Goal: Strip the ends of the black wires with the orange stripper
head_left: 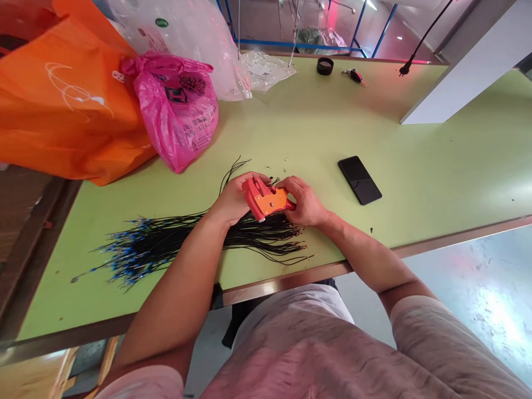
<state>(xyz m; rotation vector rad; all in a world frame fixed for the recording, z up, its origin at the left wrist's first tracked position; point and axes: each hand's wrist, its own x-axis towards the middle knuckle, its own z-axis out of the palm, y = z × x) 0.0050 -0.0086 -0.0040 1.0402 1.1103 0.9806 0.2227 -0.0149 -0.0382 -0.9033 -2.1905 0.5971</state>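
My right hand (305, 200) is wrapped round the handles of a red and orange wire stripper (270, 202), held just above the table. Beside the tool's head, my left hand (235, 199) is closed, its fingers partly hidden by the stripper. A few thin black wires (228, 176) run out from behind this hand towards the back; they appear to be in its grip. Under both hands lies a thick bundle of black wires (178, 235). Blue and silvery tips (128, 257) spread at the bundle's left end, while coppery ends (297, 244) point right.
A black phone (359, 180) lies to the right. Orange (75, 105), pink (178, 111) and clear plastic bags (187, 33) crowd the back left. Further back are a black round cap (325, 66) and keys (354, 75). A white panel (461, 72) rises at the right.
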